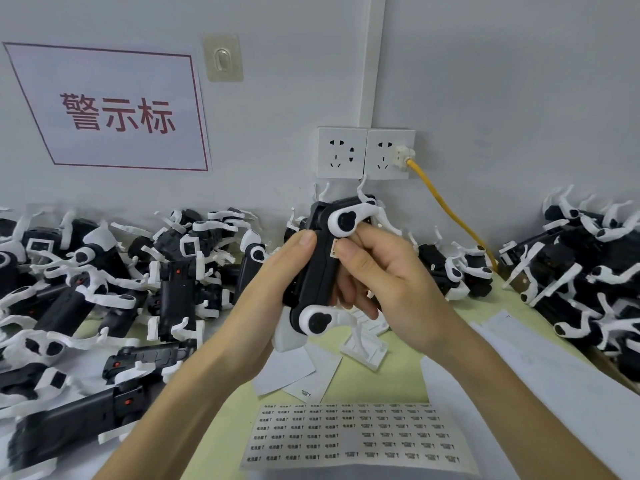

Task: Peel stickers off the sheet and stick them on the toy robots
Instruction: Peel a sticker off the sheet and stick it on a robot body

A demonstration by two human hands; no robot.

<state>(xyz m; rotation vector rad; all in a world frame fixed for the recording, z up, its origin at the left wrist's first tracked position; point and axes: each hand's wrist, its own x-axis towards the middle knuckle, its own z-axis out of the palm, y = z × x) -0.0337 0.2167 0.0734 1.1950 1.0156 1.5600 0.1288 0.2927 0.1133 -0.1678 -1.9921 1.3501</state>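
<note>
Toy robot (322,271), boxy matte-black plastic, rounded glossy white joints

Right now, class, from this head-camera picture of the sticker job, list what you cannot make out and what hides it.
Head view, print on the pale rectangular sticker sheet: too small and blurred.
Head view, small white sticker on the black-and-white plastic toy robot: half covered by the right hand.
Head view, that robot's far side: behind the left hand.
Head view, heaped toy robots: cut by side edges.
</note>
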